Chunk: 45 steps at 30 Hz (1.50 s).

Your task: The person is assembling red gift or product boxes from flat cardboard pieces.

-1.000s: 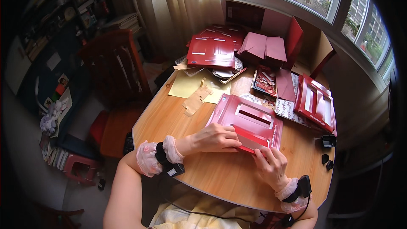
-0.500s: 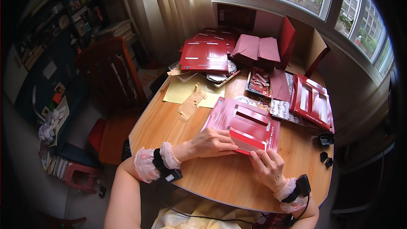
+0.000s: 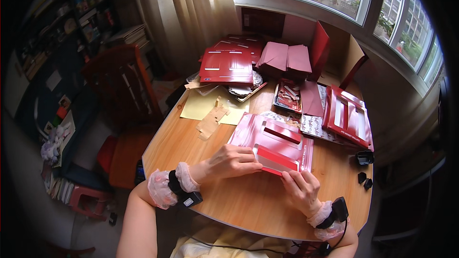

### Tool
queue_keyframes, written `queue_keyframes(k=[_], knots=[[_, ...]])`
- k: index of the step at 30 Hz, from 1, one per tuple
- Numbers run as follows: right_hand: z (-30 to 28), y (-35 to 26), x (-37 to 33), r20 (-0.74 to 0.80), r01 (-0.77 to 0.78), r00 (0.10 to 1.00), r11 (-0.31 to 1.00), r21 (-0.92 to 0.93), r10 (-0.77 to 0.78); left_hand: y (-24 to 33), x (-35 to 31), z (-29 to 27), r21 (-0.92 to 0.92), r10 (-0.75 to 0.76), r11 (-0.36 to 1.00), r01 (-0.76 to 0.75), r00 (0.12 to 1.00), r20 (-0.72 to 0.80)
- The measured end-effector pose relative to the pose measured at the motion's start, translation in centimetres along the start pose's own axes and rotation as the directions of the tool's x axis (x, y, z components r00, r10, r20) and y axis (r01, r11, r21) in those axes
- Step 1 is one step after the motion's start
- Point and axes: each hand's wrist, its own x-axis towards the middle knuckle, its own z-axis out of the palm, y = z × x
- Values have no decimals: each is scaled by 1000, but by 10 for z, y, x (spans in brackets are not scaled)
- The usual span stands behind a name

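A glossy red cardboard sleeve (image 3: 248,131) with two long slots lies on the wooden table in front of me. My left hand (image 3: 233,162) pinches the left end of a folded red strip (image 3: 276,156) at the sleeve's nearer slot. At the strip's right end, my right hand (image 3: 303,188) grips the sleeve's near edge between thumb and fingers. The far slot also has a raised red flap (image 3: 282,132). Fingertips hide part of the near edge.
More red sleeves stack at the far left (image 3: 225,67) and the right (image 3: 348,117). Pink paper piles (image 3: 284,56) stand at the back. A tray of small red pieces (image 3: 288,94), yellow paper (image 3: 191,107), brown tape (image 3: 212,122) and small black parts (image 3: 365,157) lie around.
The view has shifted slightly. Both hands keep their grip on the strip and the sleeve's near edge, with hardly any other movement.
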Motion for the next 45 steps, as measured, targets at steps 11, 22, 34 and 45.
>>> queue_keyframes(k=[11,22,34,45], knots=[[0,1,2,-3,-19,1000,1000,5,19,1,1,-3,51,-47,998,46,999,11],[-3,5,2,-42,-28,999,1000,12,28,-4,4,-10,8,-145,989,145,989,17],[-5,2,-1,-55,-47,997,999,9,47,-40,-16,-5,-932,-922,21,361,369,121],[-7,2,-1,-67,-28,997,999,31,30,-62,-46,8,-895,-870,-434,101,213,446]])
